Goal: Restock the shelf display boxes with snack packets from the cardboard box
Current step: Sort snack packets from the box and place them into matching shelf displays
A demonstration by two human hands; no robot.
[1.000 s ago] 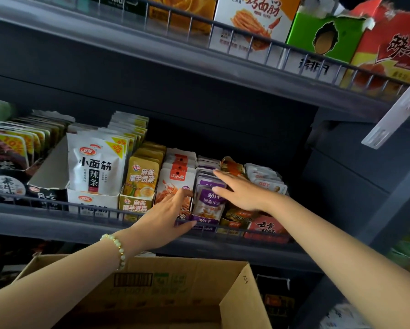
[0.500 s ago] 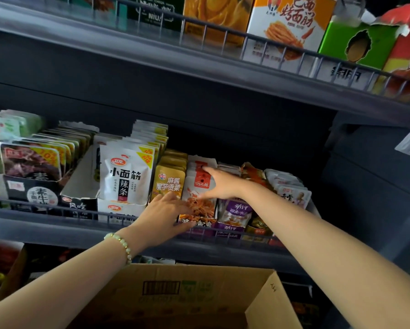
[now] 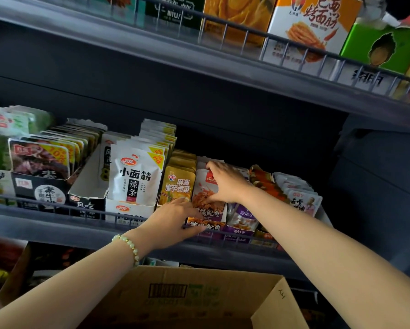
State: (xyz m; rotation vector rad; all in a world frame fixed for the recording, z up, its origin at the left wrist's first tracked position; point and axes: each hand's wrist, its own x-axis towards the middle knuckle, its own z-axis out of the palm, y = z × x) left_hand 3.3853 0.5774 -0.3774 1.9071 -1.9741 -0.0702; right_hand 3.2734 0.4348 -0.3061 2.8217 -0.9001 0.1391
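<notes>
Snack packets (image 3: 201, 186) upright in display box (image 3: 214, 224); right hand (image 3: 226, 184) pinches front packets, left hand (image 3: 171, 219) flat against display box front; cardboard box (image 3: 199, 305) below.

Your stock by colour:
- Dark grey shelf (image 3: 44, 224).
- Plain brown cardboard box (image 3: 199, 302) at 6 o'clock, printed with a black barcode.
- A white packet (image 3: 137, 176) with black characters and a yellow corner.
- At its 3 o'clock, a gold packet (image 3: 179, 184).
- A white, red and orange squid packet (image 3: 200, 186) under your right hand (image 3: 225, 184).
- At its 4 o'clock, a purple packet (image 3: 243, 219).
- Pale green beaded bracelet (image 3: 128, 245).
</notes>
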